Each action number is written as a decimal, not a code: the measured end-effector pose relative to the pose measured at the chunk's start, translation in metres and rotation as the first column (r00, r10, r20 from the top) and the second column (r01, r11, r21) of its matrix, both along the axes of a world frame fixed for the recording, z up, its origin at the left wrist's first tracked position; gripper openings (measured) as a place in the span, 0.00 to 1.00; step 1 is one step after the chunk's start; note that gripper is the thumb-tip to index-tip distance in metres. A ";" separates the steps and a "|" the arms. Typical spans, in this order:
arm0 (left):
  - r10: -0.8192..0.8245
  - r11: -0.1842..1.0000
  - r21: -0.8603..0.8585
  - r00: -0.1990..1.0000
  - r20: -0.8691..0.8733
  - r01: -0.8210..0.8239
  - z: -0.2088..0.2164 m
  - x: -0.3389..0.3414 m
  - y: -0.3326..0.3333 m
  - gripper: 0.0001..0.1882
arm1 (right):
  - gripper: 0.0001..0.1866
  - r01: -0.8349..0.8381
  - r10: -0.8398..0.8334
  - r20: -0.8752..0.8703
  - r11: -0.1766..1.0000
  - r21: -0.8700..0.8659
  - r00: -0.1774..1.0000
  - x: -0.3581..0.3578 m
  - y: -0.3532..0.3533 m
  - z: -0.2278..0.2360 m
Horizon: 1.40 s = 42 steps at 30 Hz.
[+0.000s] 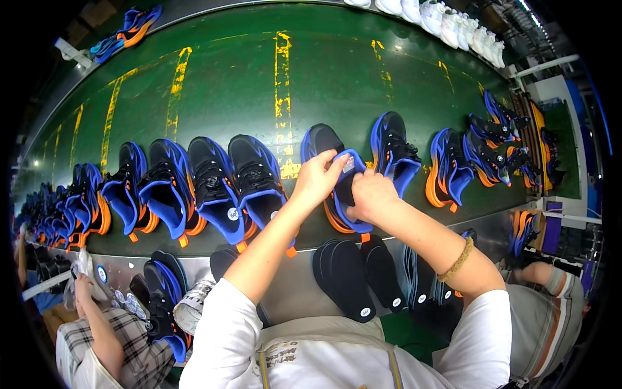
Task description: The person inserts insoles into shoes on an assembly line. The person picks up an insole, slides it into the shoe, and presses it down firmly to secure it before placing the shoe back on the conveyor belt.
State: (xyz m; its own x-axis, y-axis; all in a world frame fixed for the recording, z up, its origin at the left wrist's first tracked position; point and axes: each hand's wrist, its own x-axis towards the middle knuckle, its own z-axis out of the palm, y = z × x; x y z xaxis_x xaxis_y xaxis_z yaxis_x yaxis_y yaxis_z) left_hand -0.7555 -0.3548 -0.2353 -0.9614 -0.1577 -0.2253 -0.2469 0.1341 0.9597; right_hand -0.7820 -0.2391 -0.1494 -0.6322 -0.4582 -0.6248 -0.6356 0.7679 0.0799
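A black and blue sneaker with an orange sole (322,137) stands on the green belt in front of me, toe pointing away. My left hand (317,178) pinches the top of its blue-lined tongue from the left. On the other side, my right hand (374,196) is closed at the collar opening, its fingertips partly hidden in the shoe. Right of it stands a matching sneaker (391,139). To the left, another sneaker (254,168) has a round white label on its insole. Black insoles (342,279) with white round labels lie on the metal ledge below my hands.
A green belt with worn yellow lines (282,84) carries a long row of similar sneakers (84,198). White shoes (447,23) line the far side. A white roll (193,305) and another sneaker (162,292) lie at the near left. People sit on both sides.
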 end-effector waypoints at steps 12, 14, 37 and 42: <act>-0.039 0.999 -0.015 0.999 -0.037 0.039 0.002 -0.004 0.001 0.16 | 0.09 -0.181 0.103 -0.199 0.884 -0.431 0.975 0.012 0.034 -0.090; -0.025 1.000 -0.017 0.999 -0.042 0.025 -0.003 -0.001 0.000 0.16 | 0.11 -0.143 0.089 -0.155 0.910 -0.388 0.984 0.013 0.027 -0.087; -0.116 0.973 -0.226 0.935 -0.334 0.040 -0.008 -0.011 0.011 0.21 | 0.29 -0.259 0.267 0.333 0.963 -0.067 0.904 0.016 0.031 -0.047; -0.221 0.933 -0.342 0.923 -0.314 0.107 0.002 -0.003 0.007 0.25 | 0.12 -0.200 -0.043 -0.272 0.567 -0.799 0.961 0.063 0.084 -0.054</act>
